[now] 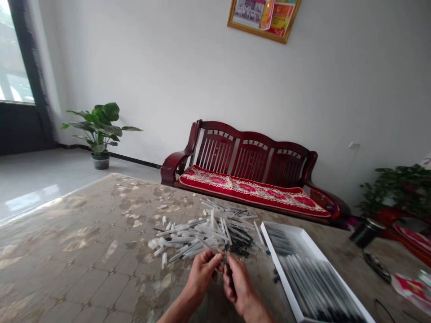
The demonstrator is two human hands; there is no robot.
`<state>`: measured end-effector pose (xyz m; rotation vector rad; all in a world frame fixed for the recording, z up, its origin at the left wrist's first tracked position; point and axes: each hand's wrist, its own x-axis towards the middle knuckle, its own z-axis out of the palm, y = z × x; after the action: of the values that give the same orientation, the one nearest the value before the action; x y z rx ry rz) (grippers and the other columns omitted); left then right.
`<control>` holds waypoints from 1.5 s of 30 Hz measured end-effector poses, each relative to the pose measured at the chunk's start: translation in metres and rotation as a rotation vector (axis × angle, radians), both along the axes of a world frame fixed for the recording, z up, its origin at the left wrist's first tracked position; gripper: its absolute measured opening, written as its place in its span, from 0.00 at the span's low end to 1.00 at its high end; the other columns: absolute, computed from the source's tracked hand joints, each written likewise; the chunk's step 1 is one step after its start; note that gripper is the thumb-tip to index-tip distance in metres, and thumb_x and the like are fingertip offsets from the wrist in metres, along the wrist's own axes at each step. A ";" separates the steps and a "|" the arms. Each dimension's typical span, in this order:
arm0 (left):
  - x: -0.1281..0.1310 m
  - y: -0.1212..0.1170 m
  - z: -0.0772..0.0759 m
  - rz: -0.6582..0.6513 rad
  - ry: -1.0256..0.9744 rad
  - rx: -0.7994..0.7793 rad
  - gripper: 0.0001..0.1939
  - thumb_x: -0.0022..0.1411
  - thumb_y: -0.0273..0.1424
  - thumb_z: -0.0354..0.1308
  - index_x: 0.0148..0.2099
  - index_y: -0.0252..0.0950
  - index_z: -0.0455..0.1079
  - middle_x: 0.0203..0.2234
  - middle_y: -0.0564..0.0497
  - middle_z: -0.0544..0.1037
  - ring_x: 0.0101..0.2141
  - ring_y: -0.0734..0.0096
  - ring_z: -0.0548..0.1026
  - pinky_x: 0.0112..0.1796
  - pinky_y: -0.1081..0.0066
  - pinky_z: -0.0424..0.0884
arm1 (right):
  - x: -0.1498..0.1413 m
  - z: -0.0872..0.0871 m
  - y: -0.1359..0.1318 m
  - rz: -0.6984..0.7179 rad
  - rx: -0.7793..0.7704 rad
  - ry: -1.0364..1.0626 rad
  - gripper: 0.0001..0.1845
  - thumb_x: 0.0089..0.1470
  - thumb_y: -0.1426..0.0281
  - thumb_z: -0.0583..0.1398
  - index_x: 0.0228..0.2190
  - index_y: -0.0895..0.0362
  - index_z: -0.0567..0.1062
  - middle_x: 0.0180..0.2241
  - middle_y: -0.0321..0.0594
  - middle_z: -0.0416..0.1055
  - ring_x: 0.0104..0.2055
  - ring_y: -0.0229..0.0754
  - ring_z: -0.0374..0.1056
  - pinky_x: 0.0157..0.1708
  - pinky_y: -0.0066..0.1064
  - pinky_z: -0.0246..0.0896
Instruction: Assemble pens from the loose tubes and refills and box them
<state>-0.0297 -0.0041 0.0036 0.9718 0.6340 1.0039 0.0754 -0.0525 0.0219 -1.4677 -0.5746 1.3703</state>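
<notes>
Close together at the table's near side, both hands are closed in a pinch. My left hand (pixel 203 272) grips a slim greyish pen barrel (pixel 208 244) that points up and left over the pile. In my right hand (pixel 239 282) is a dark, slender piece (pixel 229 272), mostly covered by the fingers; its kind is unclear. Just beyond lies a loose heap of translucent white pen barrels (pixel 188 237) and short white caps (pixel 164 259). Small black parts (pixel 240 246) are bunched at the heap's right side.
A white open box (pixel 281 269) to the right holds rows of grey pens (pixel 319 282) with black ends. Farther right are a black cylinder (pixel 367 232), a cable and a red packet (pixel 412 289). Behind the patterned tablecloth (pixel 90 242) stands a wooden bench (pixel 249 157).
</notes>
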 end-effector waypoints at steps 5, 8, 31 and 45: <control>0.001 -0.002 -0.001 -0.053 0.018 0.054 0.23 0.48 0.50 0.67 0.32 0.33 0.73 0.17 0.53 0.74 0.18 0.78 0.66 0.18 0.78 0.60 | 0.004 0.011 -0.007 0.000 -0.156 0.376 0.27 0.67 0.60 0.46 0.18 0.56 0.61 0.08 0.23 0.51 0.06 0.25 0.41 0.08 0.18 0.29; 0.003 -0.003 -0.003 -0.047 0.051 0.053 0.23 0.49 0.51 0.66 0.31 0.34 0.71 0.17 0.54 0.74 0.17 0.78 0.65 0.18 0.78 0.60 | 0.004 0.015 -0.009 -0.023 -0.170 0.493 0.28 0.69 0.62 0.42 0.18 0.56 0.61 0.08 0.23 0.51 0.06 0.25 0.40 0.08 0.17 0.27; -0.020 0.021 0.008 0.626 0.001 -0.050 0.20 0.57 0.50 0.56 0.31 0.38 0.66 0.17 0.59 0.65 0.17 0.78 0.60 0.18 0.77 0.57 | 0.020 -0.020 -0.003 0.103 0.397 -0.893 0.07 0.50 0.72 0.58 0.31 0.55 0.77 0.32 0.39 0.77 0.37 0.44 0.73 0.37 0.31 0.65; -0.022 0.020 -0.001 0.540 0.313 0.130 0.24 0.61 0.48 0.52 0.47 0.35 0.74 0.19 0.58 0.65 0.21 0.71 0.65 0.25 0.72 0.63 | 0.017 0.002 0.038 0.351 0.415 -1.482 0.16 0.49 0.81 0.57 0.32 0.50 0.79 0.36 0.39 0.75 0.40 0.44 0.72 0.37 0.30 0.64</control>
<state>-0.0518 0.0154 0.0028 1.1095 1.1431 1.3915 0.0920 -0.0149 0.0237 -1.8669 -1.9481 0.0824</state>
